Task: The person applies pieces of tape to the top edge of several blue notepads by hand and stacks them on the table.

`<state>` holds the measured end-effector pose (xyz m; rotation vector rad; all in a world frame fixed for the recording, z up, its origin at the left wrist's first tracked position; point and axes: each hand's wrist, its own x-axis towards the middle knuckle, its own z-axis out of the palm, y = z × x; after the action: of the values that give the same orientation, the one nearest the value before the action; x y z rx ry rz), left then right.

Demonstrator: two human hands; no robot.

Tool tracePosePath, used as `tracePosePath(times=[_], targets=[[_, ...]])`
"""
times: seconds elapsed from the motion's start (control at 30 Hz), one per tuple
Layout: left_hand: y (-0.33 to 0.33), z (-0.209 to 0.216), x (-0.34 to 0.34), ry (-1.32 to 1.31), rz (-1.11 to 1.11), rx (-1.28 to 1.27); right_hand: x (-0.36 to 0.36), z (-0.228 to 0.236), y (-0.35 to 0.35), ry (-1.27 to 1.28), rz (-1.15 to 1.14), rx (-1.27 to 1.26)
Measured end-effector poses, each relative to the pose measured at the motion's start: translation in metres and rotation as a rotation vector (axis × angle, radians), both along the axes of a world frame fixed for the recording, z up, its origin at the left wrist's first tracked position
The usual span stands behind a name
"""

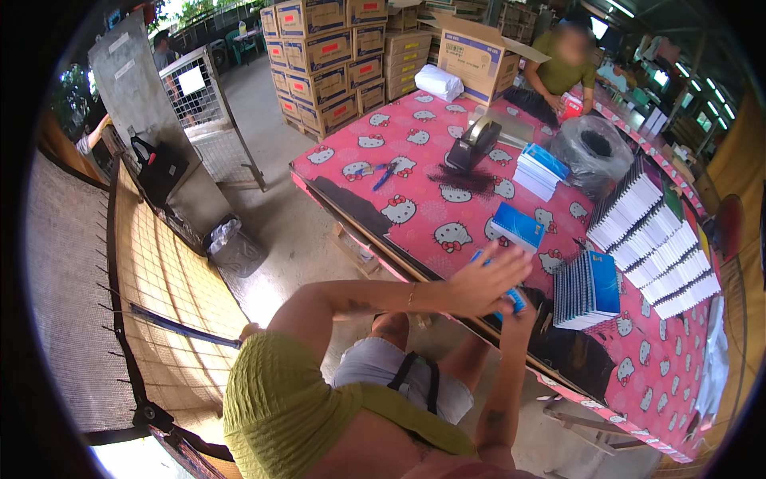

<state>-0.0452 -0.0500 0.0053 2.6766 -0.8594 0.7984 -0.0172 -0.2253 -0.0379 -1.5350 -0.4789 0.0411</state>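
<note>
Head — blue notebook between hands

One bench; two hands of the wearer at it and one co-worker across. On top: three blue notebook piles, several rows of white-edged books too overlapped to count, one tape dispenser, one clear bag, one white package, one open carton and at least one slim blue tool. Beyond: more than ten closed cartons, one bin, one black handbag.
</note>
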Motion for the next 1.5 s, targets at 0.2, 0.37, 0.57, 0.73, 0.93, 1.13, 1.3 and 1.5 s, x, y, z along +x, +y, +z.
tracePosePath(times=[0.2, 0.37, 0.57, 0.73, 0.93, 1.13, 1.3, 1.5], targets=[[-0.013, -0.026, -0.003, -0.017, -0.031, -0.073, 0.007, -0.01, -0.007, -0.226, 0.031, -0.063], [-0.007, -0.053, -0.018, -0.017, -0.052, -0.094, 0.018, -0.04, 0.005, -0.225, -0.061, -0.155], [0.014, -0.01, 0.028, 0.061, -0.155, -0.132, 0.009, -0.019, 0.005, -0.068, -0.012, -0.21], [0.01, -0.001, 0.032, 0.059, -0.203, -0.163, 0.018, -0.032, 0.003, -0.07, 0.014, -0.145], [0.009, -0.008, 0.034, 0.182, -0.184, -0.12, 0.022, -0.037, 0.001, -0.087, 0.01, -0.258], [-0.008, -0.042, -0.002, 0.061, -0.053, -0.059, 0.017, -0.038, 0.004, -0.153, 0.043, -0.094], [-0.003, -0.018, 0.033, 0.155, -0.116, -0.022, 0.02, -0.033, 0.002, -0.275, -0.145, -0.194], [-0.003, -0.012, 0.029, 0.088, -0.229, -0.171, -0.007, 0.011, -0.036, -0.24, -0.162, -0.122]])
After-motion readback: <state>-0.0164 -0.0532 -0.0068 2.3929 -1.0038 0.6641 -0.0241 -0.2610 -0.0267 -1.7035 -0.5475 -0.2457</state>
